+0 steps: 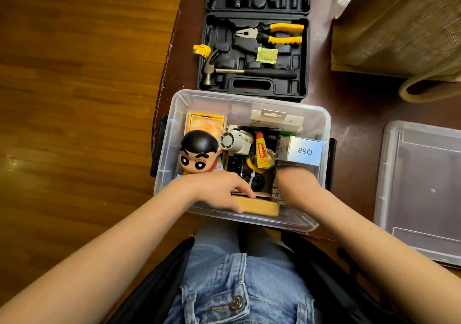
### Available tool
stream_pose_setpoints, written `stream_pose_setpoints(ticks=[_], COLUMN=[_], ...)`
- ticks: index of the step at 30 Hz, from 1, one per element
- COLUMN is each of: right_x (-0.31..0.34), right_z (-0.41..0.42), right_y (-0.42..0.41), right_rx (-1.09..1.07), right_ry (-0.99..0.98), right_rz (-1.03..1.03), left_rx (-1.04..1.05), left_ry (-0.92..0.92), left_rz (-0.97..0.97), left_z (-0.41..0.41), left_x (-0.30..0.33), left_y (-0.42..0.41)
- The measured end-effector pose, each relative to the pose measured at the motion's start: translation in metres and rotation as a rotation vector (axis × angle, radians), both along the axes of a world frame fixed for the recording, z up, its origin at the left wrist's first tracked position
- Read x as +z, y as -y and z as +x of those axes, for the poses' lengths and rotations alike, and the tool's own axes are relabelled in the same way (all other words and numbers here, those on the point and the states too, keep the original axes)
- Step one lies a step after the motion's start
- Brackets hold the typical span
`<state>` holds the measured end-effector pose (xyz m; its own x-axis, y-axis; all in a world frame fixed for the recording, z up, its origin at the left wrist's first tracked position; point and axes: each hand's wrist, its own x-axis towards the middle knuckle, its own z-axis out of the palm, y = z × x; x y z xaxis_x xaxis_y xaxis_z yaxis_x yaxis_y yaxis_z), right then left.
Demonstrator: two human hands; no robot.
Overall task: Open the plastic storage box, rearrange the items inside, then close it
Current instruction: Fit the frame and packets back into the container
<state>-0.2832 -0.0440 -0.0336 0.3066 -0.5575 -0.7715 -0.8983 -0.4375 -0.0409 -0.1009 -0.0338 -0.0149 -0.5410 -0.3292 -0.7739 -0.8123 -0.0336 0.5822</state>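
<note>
At the frame's centre the open storage box (174,114) holds both hands: left hand (214,188) grips a wooden block (259,207), right hand (296,186) dips inside, fingers hidden, grip impossible to tell.

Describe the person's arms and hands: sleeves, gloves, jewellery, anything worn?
Both arms are bare as far as the frame shows, with no sleeves in view. The left hand and right hand are ungloved, and no watch, bracelet or ring shows. The right hand's fingers are hidden inside the storage box. Lower down, the person wears light blue jeans.
</note>
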Motion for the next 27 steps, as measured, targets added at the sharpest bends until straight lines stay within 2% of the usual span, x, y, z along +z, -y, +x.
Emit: stream_pose_setpoints(ticks=[6, 10, 13, 16, 19, 22, 24, 27], right_x=[0.006, 0.011, 0.014, 0.022, 0.027, 0.028, 0.028, 0.026], right_z=[0.001, 0.001, 0.005, 0.012, 0.017, 0.025, 0.033, 0.049], right_y=[0.002, 0.009, 0.013, 0.015, 0.014, 0.013, 0.015, 0.021], right_rx=[0.012, -0.039, -0.194, -0.264, -0.316, -0.449, -0.474, -0.313], right_ry=[0.001, 0.121, 0.301, 0.401, 0.492, 0.620, 0.639, 0.601], right_rz=[0.033, 0.057, 0.138, 0.182, 0.156, 0.083, -0.101, -0.356], left_rx=[0.017, 0.042, 0.220, 0.515, 0.723, 0.660, 0.543, 0.375], left_ry=[0.008, 0.032, -0.006, -0.142, -0.188, -0.042, 0.083, 0.151], left_rz=[-0.030, -0.140, -0.202, -0.303, -0.543, -0.771, -0.752, -0.643], left_z=[-0.002, 0.004, 0.018, 0.033, 0.047, 0.061, 0.069, 0.075], left_x=[0.004, 0.015, 0.031, 0.047, 0.057, 0.055, 0.050, 0.042], left_y=[-0.006, -0.009, -0.006, -0.002, 0.002, 0.010, 0.013, 0.015])
